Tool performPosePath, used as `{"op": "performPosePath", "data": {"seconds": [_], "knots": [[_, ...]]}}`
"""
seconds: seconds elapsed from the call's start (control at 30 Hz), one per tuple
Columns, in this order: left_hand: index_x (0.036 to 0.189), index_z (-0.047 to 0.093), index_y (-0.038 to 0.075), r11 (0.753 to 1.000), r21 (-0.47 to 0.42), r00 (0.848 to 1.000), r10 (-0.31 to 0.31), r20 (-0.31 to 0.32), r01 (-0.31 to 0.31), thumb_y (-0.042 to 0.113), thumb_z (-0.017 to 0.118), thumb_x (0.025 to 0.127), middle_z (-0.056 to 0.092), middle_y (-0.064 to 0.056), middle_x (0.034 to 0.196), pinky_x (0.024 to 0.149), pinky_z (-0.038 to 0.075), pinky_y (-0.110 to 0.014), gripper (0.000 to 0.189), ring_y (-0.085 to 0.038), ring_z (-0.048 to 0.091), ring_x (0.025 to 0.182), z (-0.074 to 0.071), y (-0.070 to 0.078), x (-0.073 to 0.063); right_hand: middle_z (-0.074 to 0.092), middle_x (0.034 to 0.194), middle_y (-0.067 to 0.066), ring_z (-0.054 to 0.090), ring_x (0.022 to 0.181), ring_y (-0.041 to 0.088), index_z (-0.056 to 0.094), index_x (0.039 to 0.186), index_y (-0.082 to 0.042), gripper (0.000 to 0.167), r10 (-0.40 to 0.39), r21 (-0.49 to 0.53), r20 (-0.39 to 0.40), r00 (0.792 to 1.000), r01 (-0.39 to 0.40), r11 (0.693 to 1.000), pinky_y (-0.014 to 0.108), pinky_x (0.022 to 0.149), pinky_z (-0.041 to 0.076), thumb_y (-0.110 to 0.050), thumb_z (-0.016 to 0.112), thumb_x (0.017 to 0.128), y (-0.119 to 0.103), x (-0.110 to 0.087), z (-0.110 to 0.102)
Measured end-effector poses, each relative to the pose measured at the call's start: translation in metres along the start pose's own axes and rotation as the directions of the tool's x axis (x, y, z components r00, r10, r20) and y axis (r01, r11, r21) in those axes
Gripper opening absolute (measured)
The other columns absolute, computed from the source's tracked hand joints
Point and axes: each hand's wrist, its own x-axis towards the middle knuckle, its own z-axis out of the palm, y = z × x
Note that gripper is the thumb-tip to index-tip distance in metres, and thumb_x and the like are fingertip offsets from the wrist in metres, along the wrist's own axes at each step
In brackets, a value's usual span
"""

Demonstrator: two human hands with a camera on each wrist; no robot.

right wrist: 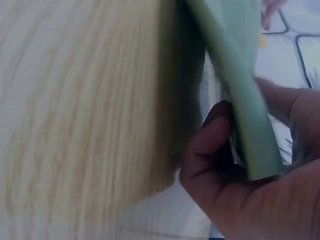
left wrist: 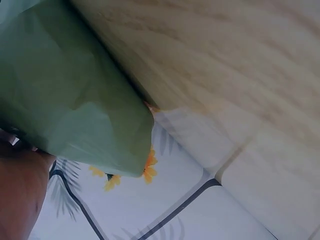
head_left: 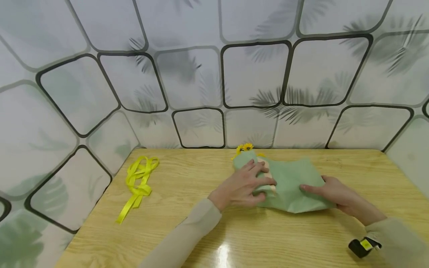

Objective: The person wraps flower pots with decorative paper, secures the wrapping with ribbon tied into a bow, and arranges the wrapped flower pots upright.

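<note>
A bouquet in pale green wrapping paper [head_left: 291, 178] lies across the table, yellow sunflowers [head_left: 247, 147] peeking out at its far left end. A cream strip [head_left: 269, 175] shows along the paper. Spread over the bundle's left part, my left hand [head_left: 242, 184] holds it with bent fingers; in the left wrist view the green paper [left wrist: 75, 95] hides most of that hand. At the right end my right hand [head_left: 338, 193] grips the paper, thumb on top. The right wrist view shows curled fingers [right wrist: 205, 160] under the paper's folded edge [right wrist: 245, 110].
A looped yellow ribbon [head_left: 139, 182] lies on the left of the wooden table [head_left: 181, 186]. Patterned wall covering [head_left: 197, 82] rises behind the table and along its sides. A small black device [head_left: 363, 245] is by the right sleeve.
</note>
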Motion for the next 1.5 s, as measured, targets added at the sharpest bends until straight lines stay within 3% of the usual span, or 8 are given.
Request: {"op": "performPosePath", "data": {"seconds": [0.17,0.3,0.7,0.87,1.07,1.2,1.27,1.5], "knots": [[0.131,0.065,0.032,1.0,0.013,0.999,-0.012,0.04,0.011,0.034,0.055,0.095,0.055,-0.006,0.142,0.126,0.028,-0.051,0.037,-0.024,0.048,0.14,-0.003,0.003,0.002,0.057,0.13,0.031,0.063,0.108,0.03,0.029,0.148,0.02,0.088,-0.09,-0.131,-0.11,0.99,0.076,0.988,0.036,0.083,0.055,-0.036,0.073,0.096,-0.008,0.0,0.006],[0.131,0.065,0.033,1.0,0.016,0.998,-0.026,0.049,0.026,0.035,0.056,0.095,0.054,-0.006,0.143,0.126,0.028,-0.051,0.037,-0.024,0.049,0.139,-0.004,0.004,0.002,0.063,0.119,0.025,0.066,0.096,0.025,0.031,0.147,0.019,0.084,-0.123,-0.104,-0.127,0.984,0.11,0.988,0.034,0.076,0.056,-0.032,0.072,0.096,-0.019,-0.004,0.006],[0.131,0.065,0.032,0.999,-0.019,0.999,-0.031,0.031,0.031,0.032,0.054,0.096,0.056,-0.005,0.141,0.126,0.028,-0.05,0.037,-0.031,0.046,0.145,-0.004,0.0,-0.001,0.066,0.109,0.004,0.07,0.089,0.014,0.021,0.153,0.015,0.079,-0.151,0.056,-0.003,0.989,0.151,0.987,0.034,0.078,0.06,-0.027,0.065,0.102,-0.018,0.001,-0.024],[0.129,0.066,0.033,1.0,-0.009,1.0,-0.015,0.022,0.016,0.033,0.057,0.093,0.057,-0.003,0.139,0.126,0.029,-0.05,0.037,-0.025,0.048,0.141,-0.002,0.002,-0.001,0.067,0.111,-0.005,0.07,0.095,0.008,0.016,0.157,0.013,0.076,-0.136,0.153,0.032,0.99,0.129,0.98,0.036,0.083,0.062,-0.038,0.047,0.11,-0.001,0.004,-0.029],[0.128,0.067,0.033,1.0,-0.007,0.999,-0.03,0.013,0.03,0.032,0.057,0.093,0.057,-0.002,0.139,0.127,0.028,-0.049,0.037,-0.026,0.046,0.143,-0.002,0.004,0.0,0.062,0.126,0.025,0.064,0.083,0.0,0.036,0.15,0.014,0.078,-0.149,-0.044,-0.201,0.968,0.143,0.989,0.03,0.072,0.06,-0.051,0.042,0.108,0.006,-0.003,-0.021],[0.13,0.066,0.032,0.999,-0.024,1.0,-0.029,0.011,0.029,0.032,0.057,0.093,0.057,-0.003,0.141,0.127,0.027,-0.05,0.038,-0.027,0.045,0.145,-0.001,0.003,0.0,0.066,0.108,0.019,0.058,0.075,0.006,0.049,0.14,0.01,0.075,-0.164,-0.18,-0.338,0.927,0.107,0.978,0.029,0.062,0.054,-0.057,0.046,0.104,0.002,-0.012,-0.015],[0.131,0.066,0.031,0.999,-0.033,1.0,-0.029,0.008,0.029,0.032,0.057,0.094,0.056,-0.004,0.142,0.127,0.026,-0.05,0.039,-0.028,0.045,0.145,-0.001,0.002,0.0,0.066,0.105,0.014,0.055,0.075,0.008,0.052,0.135,0.009,0.072,-0.171,-0.215,-0.347,0.922,0.099,0.972,0.03,0.061,0.052,-0.057,0.047,0.104,-0.001,-0.018,-0.014],[0.131,0.066,0.029,0.997,-0.076,0.999,-0.031,-0.008,0.03,0.029,0.056,0.092,0.056,-0.009,0.141,0.127,0.027,-0.051,0.04,-0.035,0.044,0.147,-0.001,0.0,-0.002,0.065,0.111,0.015,0.049,0.078,0.005,0.041,0.146,0.016,0.07,-0.145,-0.185,-0.206,0.968,0.107,0.977,0.029,0.063,0.047,-0.045,0.04,0.11,-0.002,-0.028,-0.014]]}}
